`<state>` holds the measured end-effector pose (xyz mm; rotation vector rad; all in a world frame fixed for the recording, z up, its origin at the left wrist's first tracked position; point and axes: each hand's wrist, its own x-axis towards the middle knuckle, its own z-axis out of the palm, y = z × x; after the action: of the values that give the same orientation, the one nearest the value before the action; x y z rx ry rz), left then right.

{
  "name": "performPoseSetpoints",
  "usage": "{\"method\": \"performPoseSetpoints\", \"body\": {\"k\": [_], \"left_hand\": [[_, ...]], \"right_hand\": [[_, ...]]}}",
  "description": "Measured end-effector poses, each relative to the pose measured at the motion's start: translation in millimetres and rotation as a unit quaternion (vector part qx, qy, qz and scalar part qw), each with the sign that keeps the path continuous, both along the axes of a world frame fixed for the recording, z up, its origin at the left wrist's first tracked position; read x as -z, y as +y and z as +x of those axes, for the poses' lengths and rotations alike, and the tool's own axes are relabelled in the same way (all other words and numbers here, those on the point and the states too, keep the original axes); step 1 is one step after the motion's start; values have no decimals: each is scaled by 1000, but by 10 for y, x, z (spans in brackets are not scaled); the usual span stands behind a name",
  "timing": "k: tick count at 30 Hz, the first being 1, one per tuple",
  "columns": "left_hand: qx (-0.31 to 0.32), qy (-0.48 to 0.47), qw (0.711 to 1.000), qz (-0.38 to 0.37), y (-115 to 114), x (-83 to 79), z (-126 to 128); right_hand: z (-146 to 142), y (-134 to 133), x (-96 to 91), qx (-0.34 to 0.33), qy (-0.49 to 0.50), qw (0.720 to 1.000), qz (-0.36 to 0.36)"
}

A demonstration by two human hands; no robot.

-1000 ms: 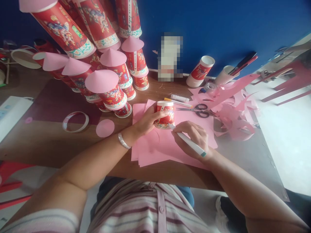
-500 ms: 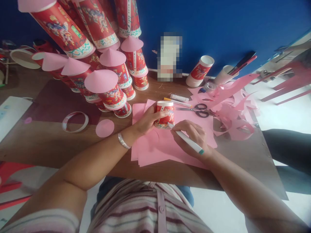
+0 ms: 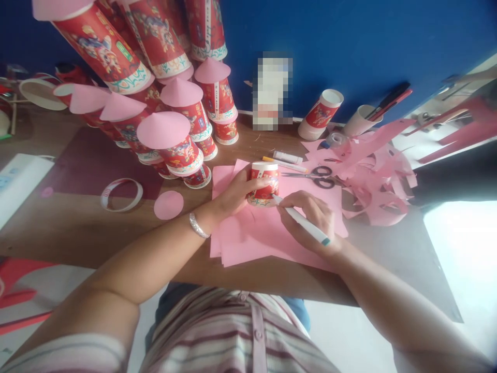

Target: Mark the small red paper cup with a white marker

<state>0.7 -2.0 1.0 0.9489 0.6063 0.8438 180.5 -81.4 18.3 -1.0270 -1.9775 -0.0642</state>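
A person sits at a brown wood-look table [image 3: 310,285], seen from their own head looking down. Their bare left hand [image 3: 241,192] is wrapped around a small red paper cup [image 3: 265,174] with white ends and a printed picture, thumb across its front. The cup is above overlapping sheets of pink paper [image 3: 252,241], near the middle of the table. The right hand [image 3: 316,212] is closed around a slim white marker with a green end [image 3: 310,228], pinched like a pen and slanting up toward the cup. Its tip is at the cup's lower white band, which bears curly coloured lines; it seems to touch there, though the tip is too small to be sure.

Just beyond the hands, black-handled scissors [image 3: 323,176] lie near a white pen with an orange end [image 3: 286,165] and a short white marker [image 3: 288,157]. To the right is a heap of curling pink paper scraps [image 3: 382,181]. At the left stand towers of stacked red paper cups [image 3: 180,155], several topped with pink paper cones [image 3: 163,129]. Nearer the left forearm lie a flat pink paper disc [image 3: 169,205] and a white ring [image 3: 122,209].
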Motion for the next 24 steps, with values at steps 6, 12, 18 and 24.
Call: {"method": "performPoseSetpoints", "body": {"k": [6, 12, 18, 24], "left_hand": [[0, -13, 1000, -1, -5, -10, -28], [-12, -30, 999, 2, 6, 15, -26], [-12, -42, 999, -3, 9, 19, -35], [-18, -72, 997, -16, 29, 35, -26]], "right_hand": [[10, -14, -61, -42, 14, 999, 1], [-14, -6, -90, -105, 22, 994, 6], [-24, -15, -62, -132, 23, 991, -3], [-30, -19, -86, -148, 29, 989, -8]]}}
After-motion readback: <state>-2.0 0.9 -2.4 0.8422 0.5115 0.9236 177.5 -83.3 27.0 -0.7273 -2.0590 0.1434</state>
